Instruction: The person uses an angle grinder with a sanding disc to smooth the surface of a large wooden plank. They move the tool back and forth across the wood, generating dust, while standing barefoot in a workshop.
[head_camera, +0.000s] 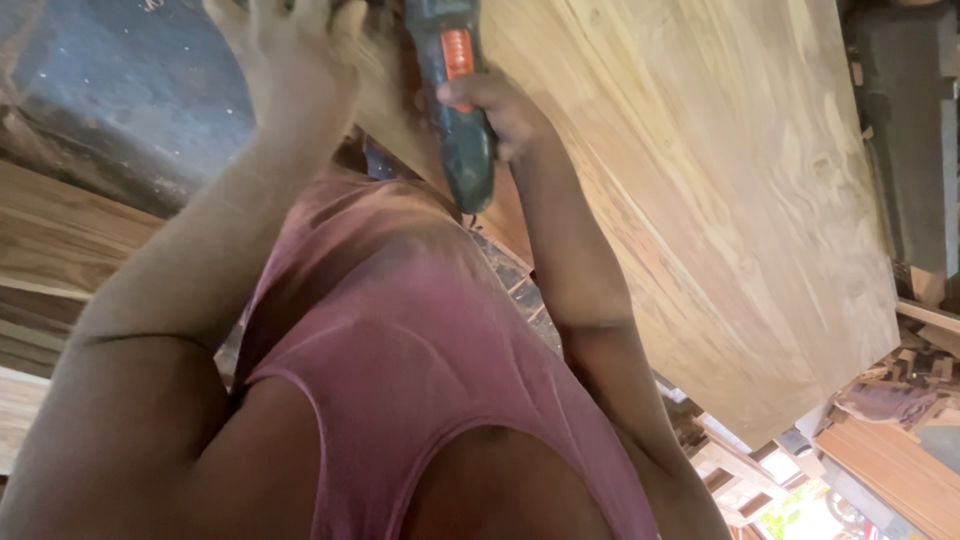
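Observation:
My right hand (497, 112) is closed around the dark green body of a hand-held power tool (458, 100) with an orange switch. The tool points toward the top edge of the view, against a large pale wooden panel (720, 180). At the top of the frame my left hand (285, 50) reaches up beside the tool's front end. Its fingers are cut off by the edge, so whether it grips anything is unclear. Both arms stretch away from my chest, which is covered by a maroon sleeveless top (400, 350).
Stacked wooden planks (50, 240) lie at the left. A dark, dusty surface (110, 90) fills the upper left. More boards and timber pieces (890, 450) sit at the lower right, and a dark upright object (910, 120) stands past the panel's right edge.

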